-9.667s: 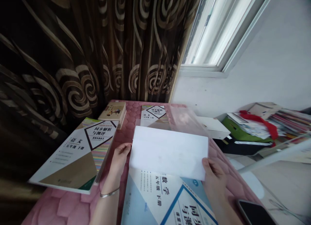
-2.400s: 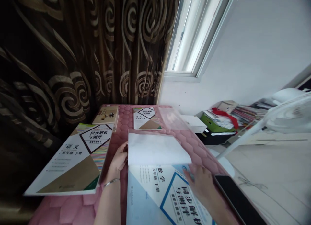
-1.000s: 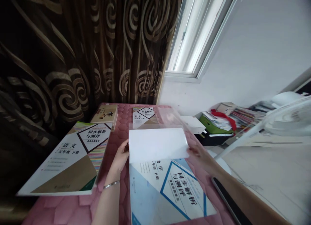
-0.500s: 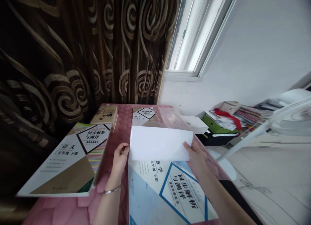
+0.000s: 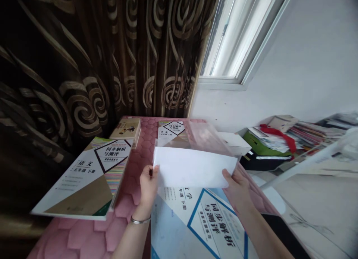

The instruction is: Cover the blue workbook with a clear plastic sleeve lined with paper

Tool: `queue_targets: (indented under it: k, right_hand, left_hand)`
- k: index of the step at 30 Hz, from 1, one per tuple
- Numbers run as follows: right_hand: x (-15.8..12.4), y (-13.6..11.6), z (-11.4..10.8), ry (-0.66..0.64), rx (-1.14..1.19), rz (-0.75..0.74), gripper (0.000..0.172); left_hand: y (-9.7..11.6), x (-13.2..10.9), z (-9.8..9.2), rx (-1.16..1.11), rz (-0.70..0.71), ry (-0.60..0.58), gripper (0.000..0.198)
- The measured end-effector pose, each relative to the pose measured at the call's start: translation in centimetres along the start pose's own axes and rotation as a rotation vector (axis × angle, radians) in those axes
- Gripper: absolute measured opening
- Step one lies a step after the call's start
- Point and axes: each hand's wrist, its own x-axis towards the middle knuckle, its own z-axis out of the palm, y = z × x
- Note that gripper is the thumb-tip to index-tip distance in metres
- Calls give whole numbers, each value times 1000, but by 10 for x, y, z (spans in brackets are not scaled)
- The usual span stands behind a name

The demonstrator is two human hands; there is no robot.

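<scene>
A large white and blue workbook (image 5: 201, 225) lies in front of me on the pink table (image 5: 92, 233). Over its far end a white sheet (image 5: 192, 167) is lifted and bent back, with a clear plastic cover (image 5: 205, 138) rising behind it. My left hand (image 5: 148, 188), with a bracelet at the wrist, is closed on the sheet's left edge. My right hand (image 5: 237, 188) pinches the sheet's lower right corner.
A second big workbook (image 5: 86, 177) lies at the left, overhanging the table edge. A small book (image 5: 127, 128) and another workbook (image 5: 170, 131) lie at the far end by the brown curtain (image 5: 84, 54). A white box (image 5: 235, 141) and stacked books (image 5: 291, 138) sit at the right.
Over the last second both hands raised the white sheet off the workbook and bent it further back. My right hand slid out along its lower edge. The view shifted slightly right.
</scene>
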Motion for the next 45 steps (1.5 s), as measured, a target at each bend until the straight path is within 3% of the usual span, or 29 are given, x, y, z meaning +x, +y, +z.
queue_targets:
  k: [3, 8, 11, 17, 25, 30, 37, 40, 42, 45]
  right_hand:
    - [2, 11, -3, 21, 120, 64, 47]
    - [4, 13, -4, 62, 111, 38, 41]
    - [3, 13, -6, 56, 108, 45, 44]
    - [-7, 6, -3, 73, 124, 48, 40]
    - [-10, -6, 3, 125, 56, 3, 38]
    - [-7, 5, -3, 99, 62, -10, 39]
    - [1, 20, -6, 110, 89, 72, 42]
    - [3, 17, -3, 107, 73, 102, 45]
    - [3, 15, -1, 111, 47, 104, 46]
    - [3, 12, 2, 109, 9, 96, 46]
  left_hand:
    - [-1, -2, 2, -2, 4, 20, 36]
    - [-2, 3, 0, -171, -121, 13, 38]
    - [-1, 3, 1, -233, -113, 24, 34]
    - [-6, -1, 6, -136, -21, 66, 27]
    - [-9, 1, 7, -91, -72, 82, 26]
    - [-8, 0, 5, -104, -42, 77, 27]
    - [2, 14, -15, -150, -22, -207, 20]
    - [3, 23, -25, -172, -33, -274, 20]
    - [2, 27, -30, -221, -86, -323, 27]
    - [-2, 32, -38, -285, -223, -495, 48]
